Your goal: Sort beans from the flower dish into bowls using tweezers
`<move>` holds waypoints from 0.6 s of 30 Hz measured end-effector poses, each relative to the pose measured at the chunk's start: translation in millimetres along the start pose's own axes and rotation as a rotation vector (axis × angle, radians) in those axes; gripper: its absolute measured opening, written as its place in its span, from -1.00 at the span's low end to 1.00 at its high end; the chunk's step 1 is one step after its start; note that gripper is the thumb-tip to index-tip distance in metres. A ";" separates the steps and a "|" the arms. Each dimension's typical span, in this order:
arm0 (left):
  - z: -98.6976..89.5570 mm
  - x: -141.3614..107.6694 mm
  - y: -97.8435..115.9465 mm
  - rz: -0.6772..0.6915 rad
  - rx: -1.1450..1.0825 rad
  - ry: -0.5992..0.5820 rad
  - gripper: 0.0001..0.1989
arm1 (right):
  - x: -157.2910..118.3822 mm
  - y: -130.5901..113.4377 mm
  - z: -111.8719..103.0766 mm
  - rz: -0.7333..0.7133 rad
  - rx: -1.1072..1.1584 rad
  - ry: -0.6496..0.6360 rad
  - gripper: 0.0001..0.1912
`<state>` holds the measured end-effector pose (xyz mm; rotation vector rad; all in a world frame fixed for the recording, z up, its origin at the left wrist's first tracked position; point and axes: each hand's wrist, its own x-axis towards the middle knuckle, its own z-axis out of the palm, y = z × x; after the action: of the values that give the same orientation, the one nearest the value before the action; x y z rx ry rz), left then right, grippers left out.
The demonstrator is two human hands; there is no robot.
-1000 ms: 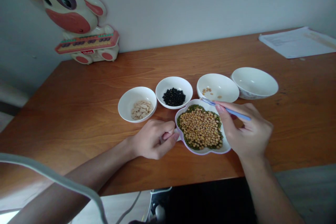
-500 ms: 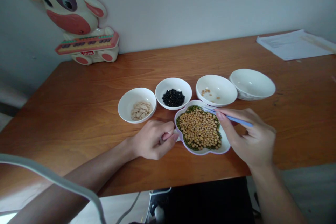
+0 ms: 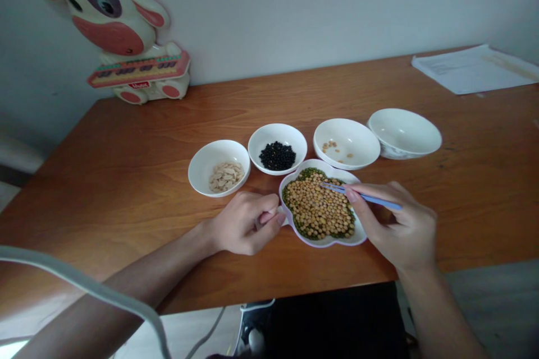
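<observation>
A flower-shaped white dish [image 3: 361, 230] with a purple rim holds yellow beans [image 3: 318, 205] spread over green ones. My left hand [image 3: 248, 223] is closed around the dish's handle [image 3: 286, 217]. In my right hand [image 3: 398, 224] is a blue tweezer-like tool [image 3: 381, 202], pinched between thumb and fingers, its tips over the upper middle of the yellow beans. Behind the dish stand a bowl of pale flat seeds [image 3: 226, 176], a bowl of black beans [image 3: 277, 156] and a white bowl [image 3: 349, 143] with several yellow beans.
Another white bowl [image 3: 405, 132] stands at the right of the row. A cow-shaped toy keyboard [image 3: 138, 70] is at the back left of the wooden table [image 3: 295, 95], papers [image 3: 467, 70] at the back right. A grey cable [image 3: 92, 289] crosses the lower left.
My right hand has moved slightly left and towards me, bringing the tool's tips from the dish's back edge to over the yellow beans. My left hand stays on the handle.
</observation>
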<state>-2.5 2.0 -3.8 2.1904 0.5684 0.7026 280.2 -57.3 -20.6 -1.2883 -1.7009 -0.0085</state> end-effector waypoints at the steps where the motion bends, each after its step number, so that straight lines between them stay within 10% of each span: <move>1: 0.1 0.0 0.0 0.003 -0.003 0.002 -0.66 | -0.6 0.1 -0.5 -0.004 -0.007 0.001 -0.73; 18: 0.1 -0.6 0.0 -0.009 -0.006 -0.005 -0.66 | -0.6 1.3 0.6 -0.001 0.006 -0.028 -0.73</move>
<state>-2.9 1.7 -4.1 2.1820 0.5720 0.6935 280.6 -56.9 -21.9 -1.2891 -1.7236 0.0138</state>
